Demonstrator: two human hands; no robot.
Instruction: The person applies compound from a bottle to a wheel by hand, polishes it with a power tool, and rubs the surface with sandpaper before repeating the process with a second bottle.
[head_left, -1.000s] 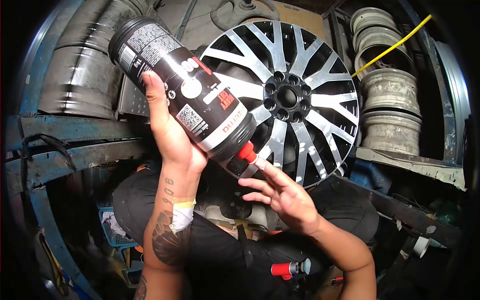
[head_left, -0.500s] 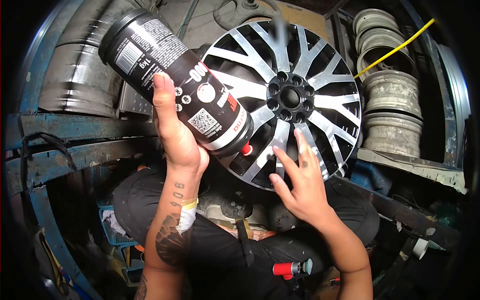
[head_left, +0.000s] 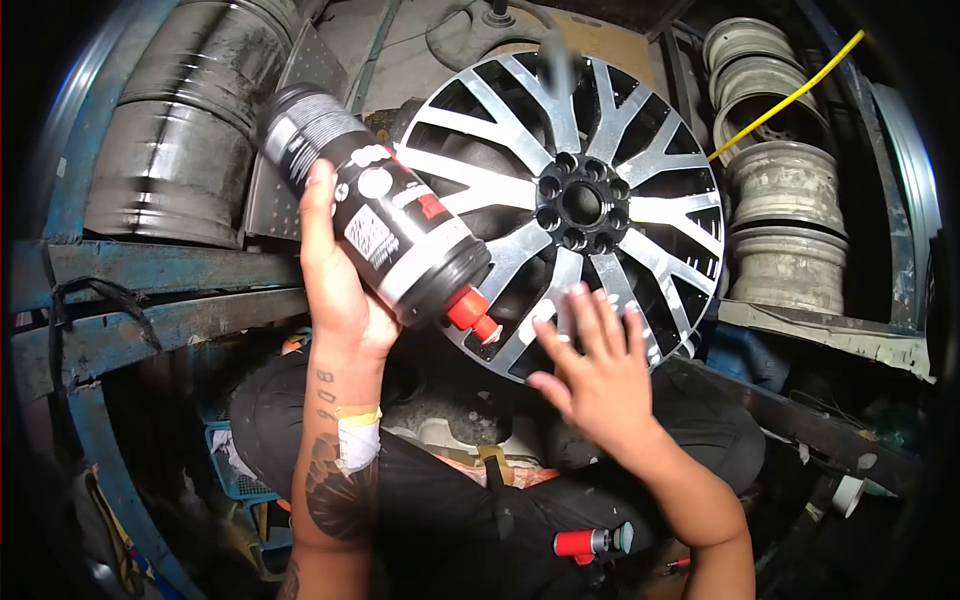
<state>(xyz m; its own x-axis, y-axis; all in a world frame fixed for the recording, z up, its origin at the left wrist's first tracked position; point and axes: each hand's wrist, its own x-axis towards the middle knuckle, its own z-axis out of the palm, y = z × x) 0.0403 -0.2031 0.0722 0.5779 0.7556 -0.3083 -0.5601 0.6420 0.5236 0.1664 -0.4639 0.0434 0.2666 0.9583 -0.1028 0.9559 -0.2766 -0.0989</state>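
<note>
My left hand (head_left: 345, 290) is wrapped around a black squeeze bottle (head_left: 375, 200) with printed labels and a red nozzle. The bottle tilts, its nozzle pointing down and right over the lower left edge of the alloy wheel (head_left: 495, 185). That wheel has bright machined spokes and black recesses. My right hand (head_left: 600, 380) is open, fingers spread, over the wheel's lower spokes; the fingertips seem to touch them. White smears (head_left: 535, 325) show on the spokes near those fingers.
Steel wheels (head_left: 785, 185) are stacked at the right, with a yellow hose (head_left: 790, 95) crossing them. Large metal drums (head_left: 170, 165) stand at the left above blue frame bars (head_left: 170, 275). A small red polisher (head_left: 580, 543) lies low near my lap.
The bottle has swung so its red nozzle shows more and points further down. My right hand has shifted slightly left and down, its fingers spread over the lower spokes.
</note>
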